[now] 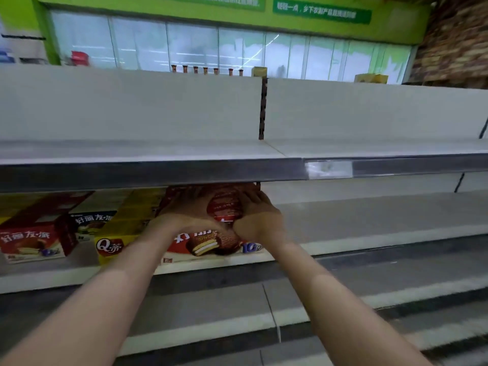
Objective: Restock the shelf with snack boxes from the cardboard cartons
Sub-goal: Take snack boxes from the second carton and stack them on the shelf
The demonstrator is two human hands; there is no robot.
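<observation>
Sliding this red pie box (pixel 211 244) back, my left hand (pixel 184 210) and right hand (pixel 257 217) lie flat on its top, fingers (pixel 250 198) extended. I'd push evenly, snug beside the yellow box (pixel 116 247), front flush with the shelf (pixel 369 244) edge.

Both bare forearms reach forward and upward from the bottom corners, converging toward the middle. The left hand (pixel 184 210) lies palm down, fingers stretched forward and spread, wrist bent slightly inward. The right hand (pixel 257 215) sits just beside it, thumb side toward the left hand, fingers pointing forward and a little curled downward. The two hands nearly touch at the thumbs.
</observation>
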